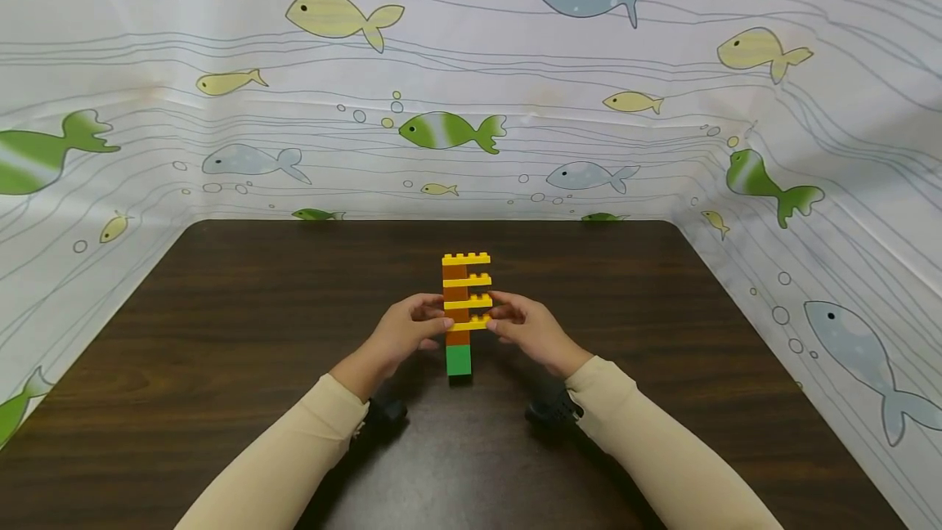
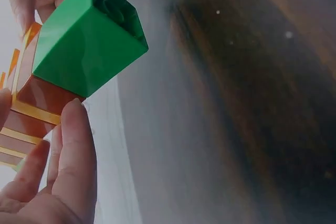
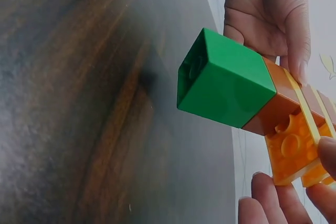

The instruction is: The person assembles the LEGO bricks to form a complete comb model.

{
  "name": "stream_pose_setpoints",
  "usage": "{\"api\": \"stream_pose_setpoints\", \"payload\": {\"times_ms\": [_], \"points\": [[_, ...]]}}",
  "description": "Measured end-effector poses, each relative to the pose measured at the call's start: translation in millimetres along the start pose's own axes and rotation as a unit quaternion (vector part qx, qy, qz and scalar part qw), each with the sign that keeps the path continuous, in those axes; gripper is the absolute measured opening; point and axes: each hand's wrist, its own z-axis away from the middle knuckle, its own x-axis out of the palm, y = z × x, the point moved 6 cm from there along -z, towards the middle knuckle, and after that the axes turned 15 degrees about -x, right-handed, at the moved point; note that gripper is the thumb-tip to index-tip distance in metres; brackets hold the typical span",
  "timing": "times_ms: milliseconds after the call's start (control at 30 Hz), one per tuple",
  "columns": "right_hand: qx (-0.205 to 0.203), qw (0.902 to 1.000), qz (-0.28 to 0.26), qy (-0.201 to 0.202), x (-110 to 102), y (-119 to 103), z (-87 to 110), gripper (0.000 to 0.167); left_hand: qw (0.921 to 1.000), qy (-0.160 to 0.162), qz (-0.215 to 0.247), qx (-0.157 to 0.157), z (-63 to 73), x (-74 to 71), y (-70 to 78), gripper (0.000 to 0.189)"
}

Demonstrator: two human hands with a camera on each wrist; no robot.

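A tower of toy building bricks [image 1: 455, 294] stands upright between both hands, raised off the table, as the wrist views show its hollow underside. A green brick [image 2: 86, 43] forms its bottom. Above, orange-brown bricks [image 3: 272, 116] alternate with long yellow bricks [image 1: 467, 259] that jut out to the right like comb teeth. My left hand [image 1: 405, 327] grips the column's left side, thumb at the front near the lowest yellow brick, fingers behind. My right hand [image 1: 536, 330] pinches the jutting ends of the lower yellow bricks between thumb and fingers.
The dark wood-grain table [image 1: 257, 334] extends on all sides of the hands. A white curtain with printed fish [image 1: 471, 64] encloses its back and both sides. Dark wrist devices [image 1: 548, 413] sit under the cream sleeves [image 1: 662, 440].
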Motion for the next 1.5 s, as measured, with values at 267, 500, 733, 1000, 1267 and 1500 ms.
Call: {"api": "stream_pose_setpoints", "payload": {"times_ms": [267, 500, 733, 1000, 1267, 1500], "points": [[0.037, 0.9993, -0.004, 0.001, -1, 8, -7.6, 0.052, 0.9991, -0.008, 0.010, -0.040, -10.2, 0.6, -1.9, 0.052], [0.062, 0.9981, 0.000, 0.003, -2, 12, -10.9, 0.051, 0.9979, -0.011, 0.008, -0.063, -19.2, 0.9, -4.4, 0.052], [0.071, 0.9974, 0.011, -0.010, -3, 19, -12.9, 0.052, 0.9964, -0.024, -0.015, -0.080, -27.6, 2.6, -4.6, 0.051], [0.076, 0.9968, 0.017, -0.018, -3, 27, -16.0, 0.051, 0.9946, -0.028, -0.038, -0.092, -34.0, 4.1, -3.4, 0.052], [0.078, 0.9964, 0.029, -0.018, -2, 28, -20.0, 0.047, 0.9938, -0.023, -0.062, -0.090, -37.2, 2.8, -4.9, 0.055], [0.078, 0.9963, 0.031, -0.018, 1, 29, -22.2, 0.044, 0.9932, -0.013, -0.061, -0.098, -40.8, 2.1, -7.5, 0.054]]}}
